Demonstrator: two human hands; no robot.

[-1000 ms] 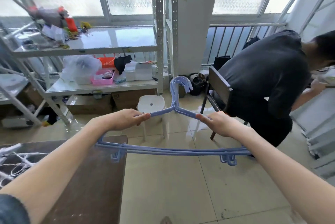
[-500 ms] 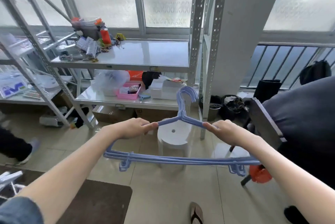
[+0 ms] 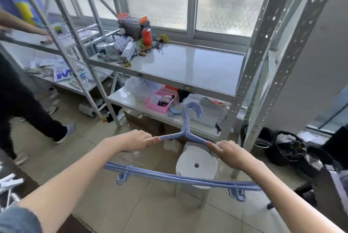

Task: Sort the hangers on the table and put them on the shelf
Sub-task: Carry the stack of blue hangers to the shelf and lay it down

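A stack of several blue plastic hangers [image 3: 184, 179] hangs in the air in front of me, hooks pointing up toward the shelf. My left hand [image 3: 135, 141] grips the stack's left shoulder bar. On the right shoulder bar my right hand [image 3: 228, 154] holds the same stack. The grey metal shelf [image 3: 188, 65] stands just beyond, its middle board bare on the right half. White hangers [image 3: 8, 185] lie on the dark table [image 3: 75, 223] at the lower left edge.
A white round stool [image 3: 196, 165] stands on the floor under the hangers. Clutter [image 3: 131, 44] fills the shelf board's left end; a pink tray [image 3: 160, 101] and boxes sit on the lower board. Another person's legs [image 3: 20, 104] are at the left. A black basket [image 3: 288, 148] sits right.
The view has swung left and closer to the shelf. Both hands keep their grip on the blue hangers, now carried nearer the shelf. The seated person has left the view.
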